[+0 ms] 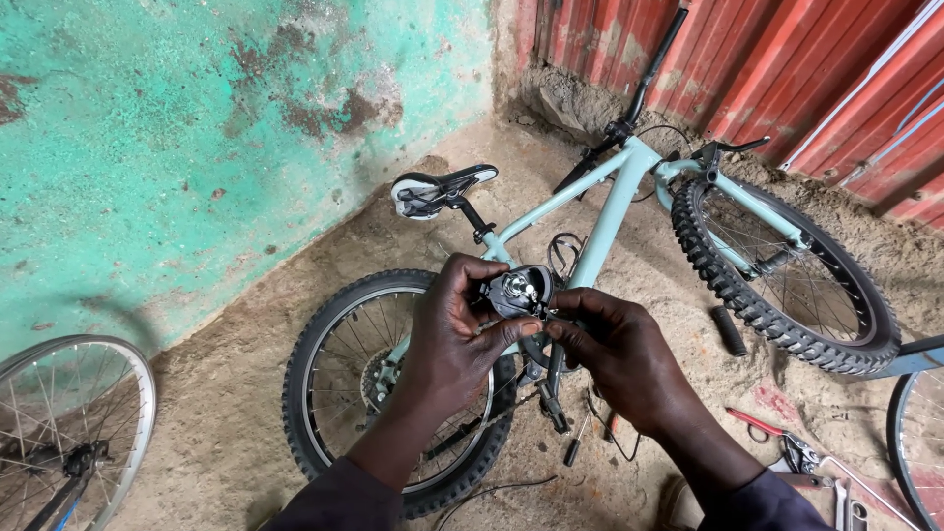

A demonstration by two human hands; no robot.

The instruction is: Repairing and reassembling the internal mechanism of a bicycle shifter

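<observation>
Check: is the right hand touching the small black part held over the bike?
Touching. The head view shows the right hand's thumb and fingertips pressed against the lower edge of the black part, which the left hand grips from the other side.

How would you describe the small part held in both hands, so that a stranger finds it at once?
A pale green bicycle lies on the dirt floor. Above its rear wheel, the left hand and right hand pinch a small dark mechanical part. Its shiny metal centre sets it apart; it alone is lifted off the ground.

One bike (600, 211), lying down. Four wheels: two on bike, two apart at edges. Two hands. One small metal part (518, 290).
</observation>
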